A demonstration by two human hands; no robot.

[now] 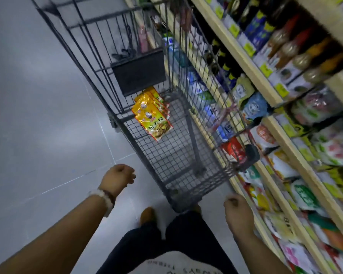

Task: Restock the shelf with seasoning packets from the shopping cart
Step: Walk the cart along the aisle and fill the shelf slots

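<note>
**Both hands empty, packets waiting in the cart**

The left hand [117, 176], a beaded bracelet at its wrist, hangs above the grey floor with its fingers curled in and nothing held. The right hand [237, 207] is likewise loosely fisted and empty, just beside the lower front edge of the wooden shelf unit [273, 95]. Neither touches anything.

Between and beyond them stands the dark wire-mesh shopping cart [166, 151], parked close along the shelves. A fanned stack of yellow-and-orange seasoning packets [151, 114] lies on its mesh floor at the far end, under the folded child-seat flap. The shelves to the right are crowded with bags, pouches and bottles; motion blur hides which slot matches the yellow packets.

This looks like the moment before a pick. The next move likely calls for a long reach down into the basket, gripping packets from the stack, then finding their place on the shelf.
</note>
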